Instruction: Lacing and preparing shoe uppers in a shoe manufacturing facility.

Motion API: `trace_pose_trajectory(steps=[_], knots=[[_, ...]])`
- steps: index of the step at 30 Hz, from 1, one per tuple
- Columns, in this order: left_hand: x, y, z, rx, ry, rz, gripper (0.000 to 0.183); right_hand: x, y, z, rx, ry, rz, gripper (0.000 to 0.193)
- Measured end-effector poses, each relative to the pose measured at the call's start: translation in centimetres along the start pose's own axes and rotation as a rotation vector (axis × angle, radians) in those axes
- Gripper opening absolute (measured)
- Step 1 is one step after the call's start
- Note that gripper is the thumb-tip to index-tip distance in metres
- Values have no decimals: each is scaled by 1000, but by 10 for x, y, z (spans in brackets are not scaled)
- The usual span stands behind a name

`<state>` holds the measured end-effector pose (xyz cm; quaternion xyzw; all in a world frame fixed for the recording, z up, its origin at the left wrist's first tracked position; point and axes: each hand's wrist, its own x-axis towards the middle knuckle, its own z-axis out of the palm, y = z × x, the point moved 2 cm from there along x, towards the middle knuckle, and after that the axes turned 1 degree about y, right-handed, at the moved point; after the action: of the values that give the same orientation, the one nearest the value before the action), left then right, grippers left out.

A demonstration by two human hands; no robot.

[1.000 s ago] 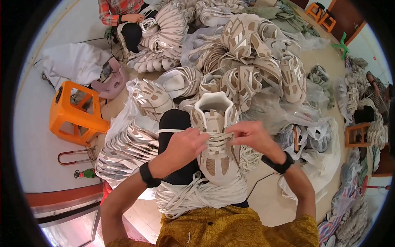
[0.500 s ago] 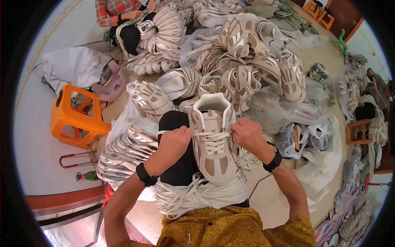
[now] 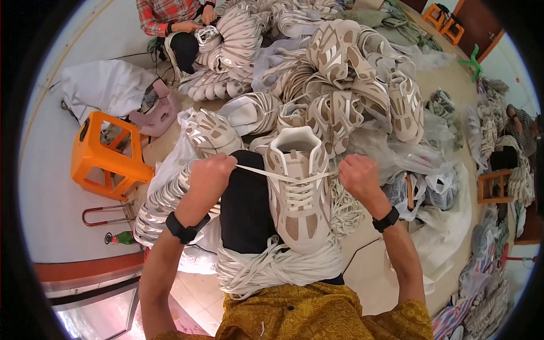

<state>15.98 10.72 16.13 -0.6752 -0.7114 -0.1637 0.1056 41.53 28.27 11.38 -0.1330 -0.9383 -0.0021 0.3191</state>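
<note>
A cream and tan sneaker stands on my lap, toe toward me, its white shoelace threaded through the lower eyelets. My left hand is closed on one end of the lace, out to the left above my black-clothed thigh. On the other side, my right hand pinches the opposite end, just right of the shoe. Both lace ends are drawn taut sideways from the tongue. A thick bundle of loose white laces lies across my lap under the toe.
Beyond my knees rises a heap of similar sneakers. Stacked shoe parts lie to the left, near an orange stool. Clear plastic bags sit at right. Another person's hand works at the far left.
Both hands have moved outward from the shoe, the left one farther and slightly up. The lace ends between them and the shoe are now longer and stretched.
</note>
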Motion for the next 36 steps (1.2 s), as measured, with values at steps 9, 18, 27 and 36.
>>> trace_pose_trajectory(steps=[9, 18, 27, 36], knots=[[6, 16, -7, -395, -179, -469, 16, 24, -5, -14, 491, 130, 487, 8], [35, 69, 10, -578, -28, -168, 31, 0, -20, 26, 23, -81, 180, 6], [61, 100, 35, -579, -295, -277, 18, 71, -31, -40, -17, 239, -98, 10], [38, -40, -63, -1513, 287, -763, 21, 57, -80, 20, 163, -30, -43, 37]])
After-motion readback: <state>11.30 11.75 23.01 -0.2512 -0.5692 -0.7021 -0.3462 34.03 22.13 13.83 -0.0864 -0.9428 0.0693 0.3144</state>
